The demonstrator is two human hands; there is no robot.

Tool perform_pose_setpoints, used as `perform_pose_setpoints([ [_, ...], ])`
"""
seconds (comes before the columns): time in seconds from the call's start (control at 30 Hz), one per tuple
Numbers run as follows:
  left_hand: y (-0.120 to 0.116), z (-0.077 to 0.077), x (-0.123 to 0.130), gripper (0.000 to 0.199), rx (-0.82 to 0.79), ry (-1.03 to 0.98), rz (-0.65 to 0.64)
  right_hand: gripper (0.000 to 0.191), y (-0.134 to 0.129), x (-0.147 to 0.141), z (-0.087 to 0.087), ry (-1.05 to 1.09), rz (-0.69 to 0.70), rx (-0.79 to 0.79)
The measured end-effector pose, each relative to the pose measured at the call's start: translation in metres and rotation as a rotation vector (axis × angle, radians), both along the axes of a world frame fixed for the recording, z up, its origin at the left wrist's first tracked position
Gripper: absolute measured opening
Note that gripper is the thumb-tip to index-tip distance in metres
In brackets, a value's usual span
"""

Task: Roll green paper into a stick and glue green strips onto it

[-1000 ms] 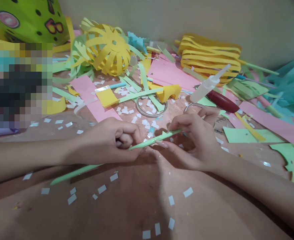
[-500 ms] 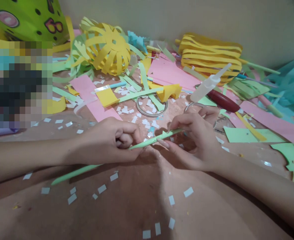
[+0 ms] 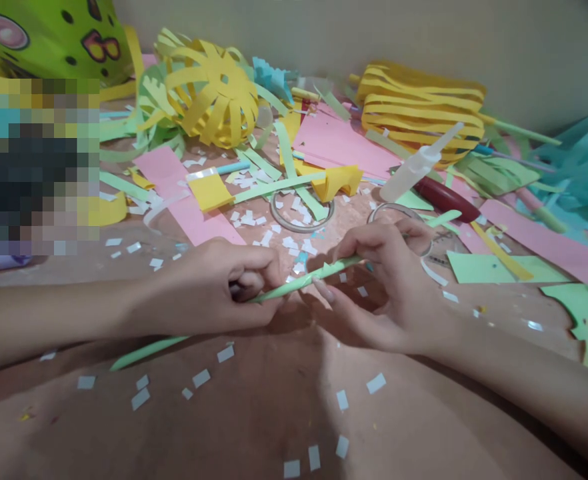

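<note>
Pressing lightly and evenly should suit the green paper tube [image 3: 292,287], slanting from the left hand [image 3: 209,287], curled around it, to the right hand [image 3: 407,300], pinching it beside a raised corner [image 3: 327,268] — hard squeezing could crease it.

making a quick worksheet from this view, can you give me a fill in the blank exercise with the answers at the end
1. The left hand and right hand both hold a thin stick coloured ____.
2. The hand nearer the translucent nozzle bottle is the ____ one.
3. The slatted paper cylinder at the back, beyond the bottle, is ____.
4. The small paper scraps nearest the camera are ____.

Missing words: green; right; yellow; white.
</note>
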State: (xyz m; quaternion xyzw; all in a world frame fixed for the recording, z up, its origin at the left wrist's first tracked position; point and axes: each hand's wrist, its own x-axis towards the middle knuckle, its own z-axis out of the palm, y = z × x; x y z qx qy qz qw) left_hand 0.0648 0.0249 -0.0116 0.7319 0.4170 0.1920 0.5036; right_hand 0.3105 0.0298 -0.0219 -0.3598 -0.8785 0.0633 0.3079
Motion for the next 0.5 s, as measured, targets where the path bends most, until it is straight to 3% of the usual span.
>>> perform_pose_setpoints([
  [0.23,0.0073,0.0002,-0.004,0.014,0.041,0.035,-0.108,0.033,-0.0047,-0.002,0.0037,-0.033,-0.023,-0.043],
  [0.5,-0.0006,0.0052,-0.0002,0.013,0.136,0.081,-0.035,0.033,-0.0073,-0.0038,0.001,0.054,0.023,-0.13],
])
